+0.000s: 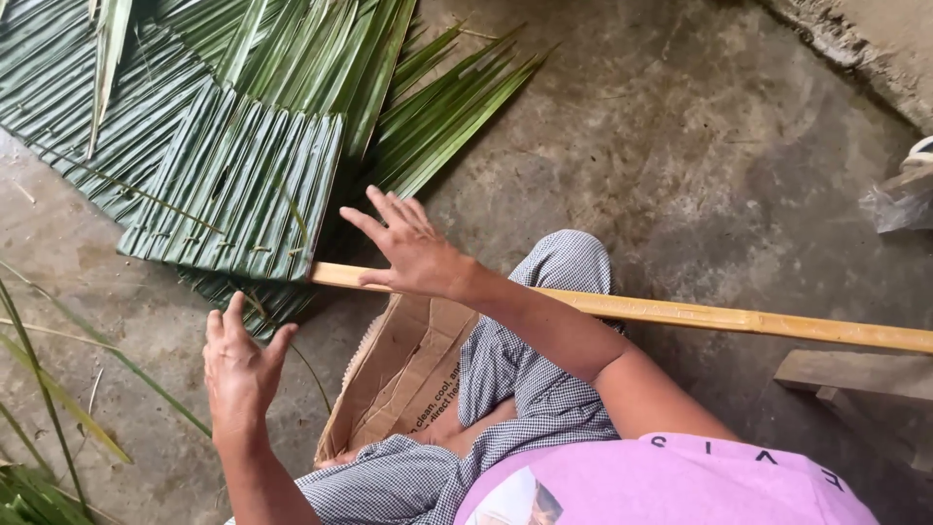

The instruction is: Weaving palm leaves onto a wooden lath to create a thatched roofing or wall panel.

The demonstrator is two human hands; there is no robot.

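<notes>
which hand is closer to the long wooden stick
Right. The right hand rests on the wooden stick near its leaf end; the left hand hovers below it, apart.

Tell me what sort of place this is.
Probably a rough yard or shed floor used for palm-leaf thatch work: bare stained concrete floor, stitched palm-leaf panels on a bamboo slat, and a flattened cardboard box as seat.
</notes>
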